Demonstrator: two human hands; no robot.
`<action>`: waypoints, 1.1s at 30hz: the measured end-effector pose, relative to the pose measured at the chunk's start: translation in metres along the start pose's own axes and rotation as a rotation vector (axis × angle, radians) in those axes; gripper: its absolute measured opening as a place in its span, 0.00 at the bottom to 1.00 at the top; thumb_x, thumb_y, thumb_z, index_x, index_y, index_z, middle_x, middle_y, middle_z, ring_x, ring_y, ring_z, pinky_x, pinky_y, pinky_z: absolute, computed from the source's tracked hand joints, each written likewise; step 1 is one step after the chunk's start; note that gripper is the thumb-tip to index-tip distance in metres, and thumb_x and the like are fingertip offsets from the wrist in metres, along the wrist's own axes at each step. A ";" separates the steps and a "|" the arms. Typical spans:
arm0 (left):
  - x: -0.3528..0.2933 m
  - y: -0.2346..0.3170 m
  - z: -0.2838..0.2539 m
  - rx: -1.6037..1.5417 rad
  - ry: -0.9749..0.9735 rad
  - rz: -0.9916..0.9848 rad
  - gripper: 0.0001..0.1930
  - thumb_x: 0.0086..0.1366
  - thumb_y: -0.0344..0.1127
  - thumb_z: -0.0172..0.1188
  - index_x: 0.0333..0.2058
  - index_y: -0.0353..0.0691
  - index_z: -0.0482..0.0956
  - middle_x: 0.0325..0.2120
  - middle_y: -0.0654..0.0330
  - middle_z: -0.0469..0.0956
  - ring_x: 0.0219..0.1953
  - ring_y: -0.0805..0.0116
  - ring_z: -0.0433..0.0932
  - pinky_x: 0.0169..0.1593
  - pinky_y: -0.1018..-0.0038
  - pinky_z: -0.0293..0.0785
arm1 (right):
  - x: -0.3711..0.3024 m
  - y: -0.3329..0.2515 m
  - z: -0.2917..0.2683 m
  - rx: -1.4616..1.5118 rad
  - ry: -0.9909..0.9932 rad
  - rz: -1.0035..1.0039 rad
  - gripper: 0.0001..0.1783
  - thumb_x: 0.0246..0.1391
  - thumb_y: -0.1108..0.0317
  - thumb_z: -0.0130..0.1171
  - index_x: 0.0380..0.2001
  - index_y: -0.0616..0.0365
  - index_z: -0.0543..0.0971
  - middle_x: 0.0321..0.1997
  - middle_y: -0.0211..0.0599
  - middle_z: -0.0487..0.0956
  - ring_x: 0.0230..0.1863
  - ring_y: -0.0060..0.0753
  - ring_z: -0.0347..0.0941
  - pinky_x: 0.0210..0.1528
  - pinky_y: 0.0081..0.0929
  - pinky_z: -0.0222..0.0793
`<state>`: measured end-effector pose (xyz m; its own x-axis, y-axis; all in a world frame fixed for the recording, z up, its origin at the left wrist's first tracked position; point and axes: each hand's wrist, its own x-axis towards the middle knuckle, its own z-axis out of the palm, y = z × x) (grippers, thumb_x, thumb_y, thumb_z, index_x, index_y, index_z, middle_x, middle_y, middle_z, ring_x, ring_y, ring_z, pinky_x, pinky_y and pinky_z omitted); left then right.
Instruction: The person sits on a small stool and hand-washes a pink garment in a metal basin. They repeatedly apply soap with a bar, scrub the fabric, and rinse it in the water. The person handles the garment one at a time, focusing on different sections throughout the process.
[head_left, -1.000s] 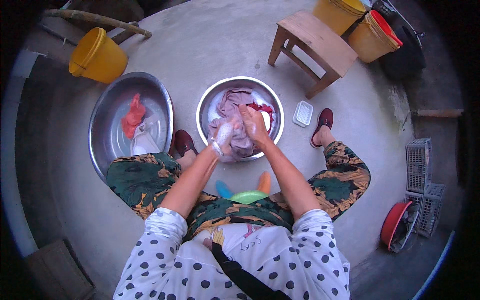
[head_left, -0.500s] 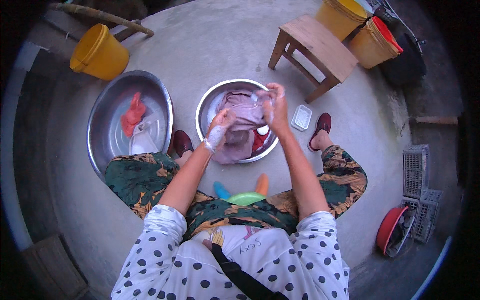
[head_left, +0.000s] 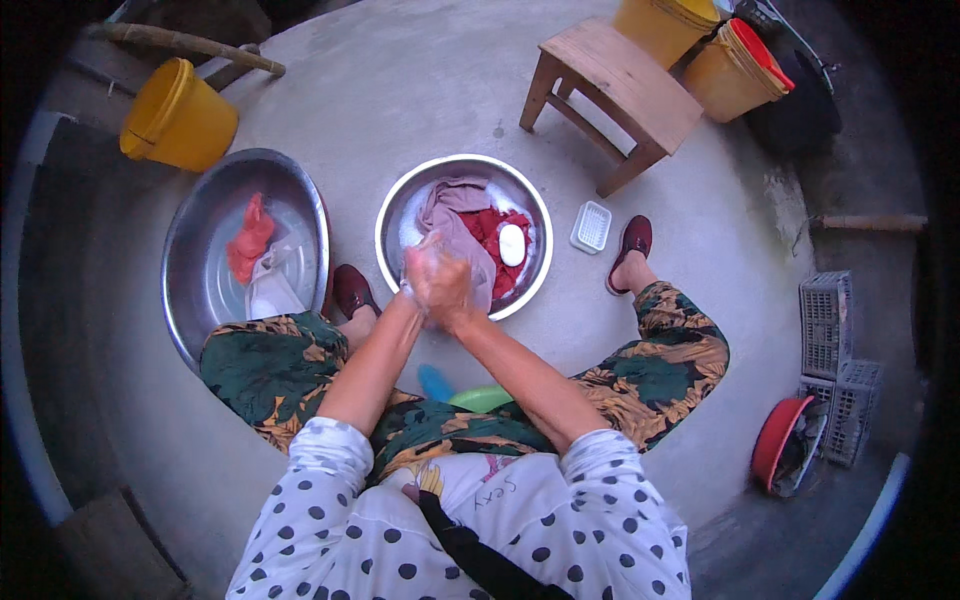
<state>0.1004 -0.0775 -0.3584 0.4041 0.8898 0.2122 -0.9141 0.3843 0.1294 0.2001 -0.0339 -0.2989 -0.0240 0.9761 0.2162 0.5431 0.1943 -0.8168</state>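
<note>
My left hand [head_left: 417, 268] and my right hand [head_left: 450, 288] are pressed together over the near left rim of a round metal basin [head_left: 547, 232]. Both are closed on a wet mauve cloth [head_left: 463, 232], which trails from them across the basin; suds whiten the fingers and my left wrist. The fingertips are slightly blurred, and the cloth between the palms is hidden. Beside the mauve cloth, a dark red cloth [head_left: 487, 226] lies in the basin with a white oval bar of soap [head_left: 511, 245] on top. Foam clings to the basin's inside.
Left stands a larger metal tub [head_left: 178, 232] holding a coral cloth [head_left: 250, 238] and a whitish cloth [head_left: 275, 282]. A white plastic soap tray [head_left: 592, 227] lies right of the basin. Farther off are a wooden stool [head_left: 622, 72], a yellow bucket [head_left: 185, 120] and grey crates [head_left: 826, 318].
My right hand has come down and left to meet my left hand. The mauve cloth has been drawn toward the left, uncovering more of the red cloth and the soap.
</note>
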 end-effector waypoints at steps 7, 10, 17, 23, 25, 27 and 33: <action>0.027 0.015 0.087 0.710 0.948 -0.153 0.15 0.61 0.46 0.47 0.36 0.41 0.73 0.30 0.64 0.75 0.32 0.74 0.75 0.37 0.75 0.72 | 0.009 0.003 -0.042 0.427 -0.389 -0.132 0.26 0.45 0.45 0.54 0.30 0.62 0.72 0.42 0.57 0.69 0.41 0.49 0.68 0.41 0.34 0.65; 0.026 0.050 0.084 0.999 0.729 -0.204 0.17 0.59 0.47 0.52 0.37 0.37 0.73 0.31 0.63 0.74 0.32 0.73 0.73 0.38 0.74 0.71 | 0.012 0.009 -0.066 -0.138 -0.722 -0.393 0.30 0.38 0.47 0.59 0.38 0.61 0.71 0.47 0.52 0.64 0.47 0.48 0.64 0.50 0.31 0.60; 0.018 0.045 0.099 1.851 0.392 -0.374 0.17 0.46 0.38 0.62 0.33 0.35 0.74 0.26 0.60 0.74 0.30 0.73 0.71 0.38 0.75 0.67 | 0.046 -0.034 -0.119 0.581 -0.688 0.201 0.21 0.31 0.74 0.54 0.36 0.62 0.74 0.26 0.29 0.72 0.22 0.19 0.69 0.24 0.15 0.65; 0.048 0.016 0.126 0.833 0.613 0.090 0.19 0.58 0.40 0.52 0.46 0.37 0.64 0.41 0.61 0.69 0.42 0.71 0.69 0.45 0.75 0.67 | 0.041 -0.016 -0.094 0.856 -0.111 0.207 0.16 0.35 0.81 0.42 0.32 0.61 0.74 0.33 0.35 0.76 0.35 0.22 0.70 0.38 0.19 0.66; 0.050 0.015 0.116 0.520 0.711 0.013 0.16 0.61 0.43 0.48 0.43 0.39 0.67 0.39 0.61 0.71 0.41 0.72 0.70 0.45 0.75 0.68 | 0.019 -0.026 -0.071 0.472 -0.028 -0.135 0.11 0.35 0.77 0.45 0.26 0.63 0.74 0.32 0.39 0.75 0.34 0.30 0.71 0.40 0.24 0.66; 0.040 0.017 0.083 0.176 0.457 -0.130 0.15 0.62 0.46 0.44 0.39 0.41 0.69 0.36 0.62 0.72 0.39 0.72 0.71 0.44 0.74 0.68 | -0.019 -0.079 -0.066 0.245 -0.131 -0.224 0.11 0.37 0.64 0.57 0.21 0.61 0.73 0.31 0.43 0.73 0.33 0.41 0.71 0.37 0.29 0.67; 0.030 -0.026 0.063 0.288 0.836 -0.023 0.11 0.62 0.44 0.45 0.30 0.46 0.72 0.25 0.65 0.73 0.28 0.72 0.72 0.33 0.75 0.70 | 0.004 -0.015 -0.026 -0.085 -0.078 0.059 0.25 0.52 0.54 0.45 0.12 0.62 0.73 0.14 0.49 0.71 0.17 0.47 0.70 0.18 0.38 0.62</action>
<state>0.1386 -0.0762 -0.2939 0.1626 0.8149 -0.5564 -0.8164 0.4278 0.3879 0.2140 -0.0349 -0.2719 -0.0530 0.9908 0.1244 0.6146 0.1306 -0.7779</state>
